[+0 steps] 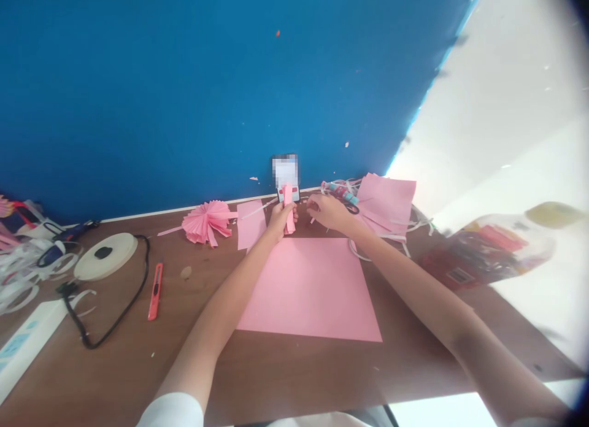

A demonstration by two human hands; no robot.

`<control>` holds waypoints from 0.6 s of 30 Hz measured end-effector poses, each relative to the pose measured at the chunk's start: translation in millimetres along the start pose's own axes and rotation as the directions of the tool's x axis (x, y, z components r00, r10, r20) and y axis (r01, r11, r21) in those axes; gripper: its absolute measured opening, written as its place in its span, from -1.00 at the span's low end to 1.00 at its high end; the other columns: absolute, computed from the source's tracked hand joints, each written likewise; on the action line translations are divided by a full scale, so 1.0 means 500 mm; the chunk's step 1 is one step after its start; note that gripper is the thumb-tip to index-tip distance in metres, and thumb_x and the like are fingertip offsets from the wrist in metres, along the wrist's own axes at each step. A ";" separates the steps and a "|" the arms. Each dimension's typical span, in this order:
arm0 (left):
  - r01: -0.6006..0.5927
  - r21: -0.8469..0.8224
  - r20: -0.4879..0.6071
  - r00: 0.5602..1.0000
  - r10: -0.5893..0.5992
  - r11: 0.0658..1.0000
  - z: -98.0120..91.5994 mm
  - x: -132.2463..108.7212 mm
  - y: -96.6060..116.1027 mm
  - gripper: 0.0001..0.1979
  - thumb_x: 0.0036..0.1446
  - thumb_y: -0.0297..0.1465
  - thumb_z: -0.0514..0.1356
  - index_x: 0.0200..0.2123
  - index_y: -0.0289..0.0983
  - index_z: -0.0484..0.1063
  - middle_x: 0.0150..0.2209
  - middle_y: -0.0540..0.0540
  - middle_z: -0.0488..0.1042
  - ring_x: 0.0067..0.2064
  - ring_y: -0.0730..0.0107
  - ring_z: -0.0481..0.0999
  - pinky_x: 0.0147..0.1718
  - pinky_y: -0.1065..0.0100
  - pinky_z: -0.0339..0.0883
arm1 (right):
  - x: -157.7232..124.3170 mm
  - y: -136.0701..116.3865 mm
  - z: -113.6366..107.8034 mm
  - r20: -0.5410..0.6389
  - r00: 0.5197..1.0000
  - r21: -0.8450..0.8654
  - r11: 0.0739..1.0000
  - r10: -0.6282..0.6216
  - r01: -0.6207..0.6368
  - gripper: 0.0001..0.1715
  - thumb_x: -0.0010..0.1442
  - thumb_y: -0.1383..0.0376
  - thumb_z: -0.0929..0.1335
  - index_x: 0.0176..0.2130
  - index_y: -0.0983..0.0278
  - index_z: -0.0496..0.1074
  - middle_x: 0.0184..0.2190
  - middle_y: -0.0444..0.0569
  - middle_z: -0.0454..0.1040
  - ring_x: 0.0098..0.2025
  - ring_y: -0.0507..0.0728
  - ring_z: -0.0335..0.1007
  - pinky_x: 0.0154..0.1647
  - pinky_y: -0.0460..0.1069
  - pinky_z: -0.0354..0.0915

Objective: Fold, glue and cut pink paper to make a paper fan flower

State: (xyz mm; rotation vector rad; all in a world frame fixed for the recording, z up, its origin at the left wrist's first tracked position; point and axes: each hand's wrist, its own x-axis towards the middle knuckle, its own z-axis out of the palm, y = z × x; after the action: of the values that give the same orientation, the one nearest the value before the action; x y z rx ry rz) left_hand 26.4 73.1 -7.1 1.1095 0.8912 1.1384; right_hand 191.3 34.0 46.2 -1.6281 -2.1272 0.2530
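My left hand (278,221) is wrapped round a narrow folded strip of pink paper (289,210), which stands nearly upright above the table. To its right, my right hand (326,210) has its fingers closed in a pinch, apart from the folded strip. A small pale bit shows under those fingertips, too small to name. Below both hands lies a large flat sheet of pink paper (313,289). Just behind the folded strip, a phone (286,172) with a blurred screen leans against the blue wall.
A pleated pink paper fan (207,222), a smaller pink sheet (251,223) and a red box cutter (155,292) lie left. Further left are a round white device (105,256), black cable and white power strip (30,347). Pink sheets (389,200) and a plastic bag (497,246) are right.
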 end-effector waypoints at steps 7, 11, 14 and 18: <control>0.014 0.024 0.118 0.993 -0.017 1.000 0.004 -0.008 0.001 -0.77 0.01 -0.28 0.23 -0.36 -0.32 0.33 -0.50 0.00 0.35 -0.55 0.58 0.33 -0.59 0.48 0.22 | 0.002 -0.007 0.029 -0.103 0.990 0.063 0.993 -0.094 0.101 -0.77 0.20 0.27 0.22 -0.34 0.26 0.43 -0.30 -0.04 0.50 -0.30 0.07 0.34 -0.35 -0.08 0.10; 0.016 0.036 0.125 0.992 -0.020 0.999 0.004 -0.009 0.000 -0.79 0.02 -0.29 0.22 -0.38 -0.32 0.32 -0.53 0.01 0.33 -0.57 0.57 0.32 -0.60 0.48 0.21 | -0.002 -0.010 0.021 -0.103 0.995 -0.088 0.996 -0.005 -0.004 -0.84 0.15 0.31 0.22 -0.33 0.28 0.38 -0.26 0.00 0.49 -0.30 0.09 0.34 -0.42 -0.07 0.06; 0.018 0.018 0.123 0.992 -0.020 1.000 0.005 -0.009 0.003 -0.79 0.02 -0.30 0.22 -0.38 -0.33 0.33 -0.54 0.01 0.32 -0.57 0.57 0.33 -0.60 0.47 0.20 | -0.005 -0.012 0.010 -0.051 0.999 -0.213 0.977 0.013 -0.024 -0.82 0.15 0.30 0.22 -0.27 0.29 0.36 -0.21 0.07 0.48 -0.26 0.14 0.35 -0.45 -0.05 0.05; 0.049 -0.068 0.142 0.989 -0.039 0.996 0.006 -0.013 0.008 -0.78 -0.03 -0.32 0.25 -0.39 -0.33 0.31 -0.52 0.01 0.32 -0.55 0.58 0.32 -0.61 0.49 0.15 | -0.004 -0.013 -0.019 -0.010 0.999 -0.297 0.954 0.038 -0.039 -0.78 0.16 0.27 0.21 -0.22 0.29 0.33 -0.27 0.08 0.49 -0.28 0.17 0.37 -0.42 -0.04 0.06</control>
State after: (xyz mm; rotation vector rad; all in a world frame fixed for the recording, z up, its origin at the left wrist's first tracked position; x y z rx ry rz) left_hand 27.1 66.3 -2.4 1.0923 0.7560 1.0343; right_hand 190.2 29.0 56.9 -1.8333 -2.2153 -0.0638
